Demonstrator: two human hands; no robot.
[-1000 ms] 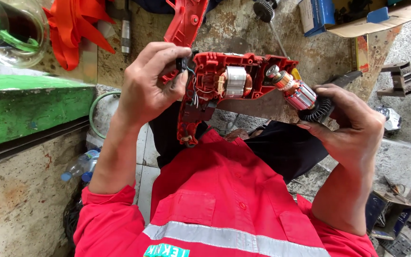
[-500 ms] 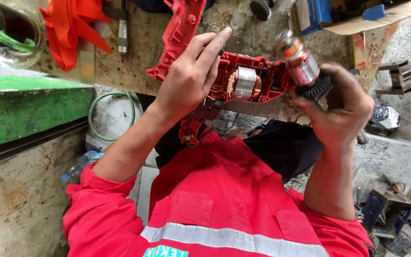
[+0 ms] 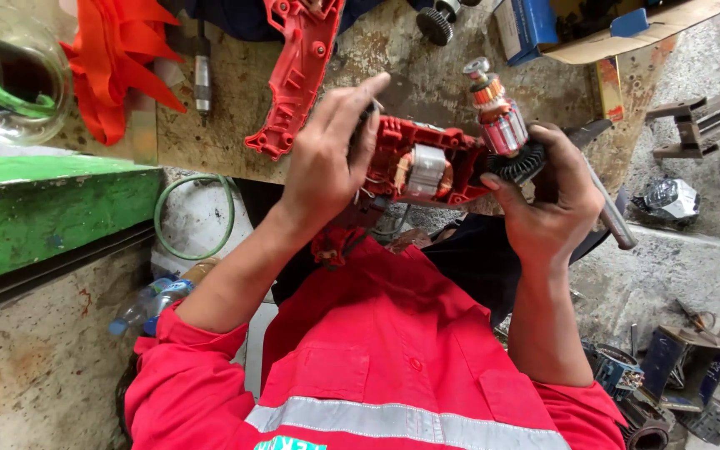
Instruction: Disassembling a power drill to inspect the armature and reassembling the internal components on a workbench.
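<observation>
Red drill housing half (image 3: 422,171), frame centre above desk (image 3: 218,125) edge, steadied by left hand (image 3: 327,162), fingers curled round rear. Right hand (image 3: 556,196) fingers pinch armature (image 3: 502,125) by fan end, upright, lifted clear. Loose cover half (image 3: 297,75) upper centre.

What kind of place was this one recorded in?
Probably a power-tool repair workshop: an opened red drill housing with its armature pulled out, a spare housing half on the bench, scrap parts on the floor.

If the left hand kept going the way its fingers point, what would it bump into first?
Probably the small black toothed wheel at the bench's far edge. The left hand lies on the red drill body, fingers aimed there over bare benchtop; depth is unclear. The right hand holds the rotor.
</observation>
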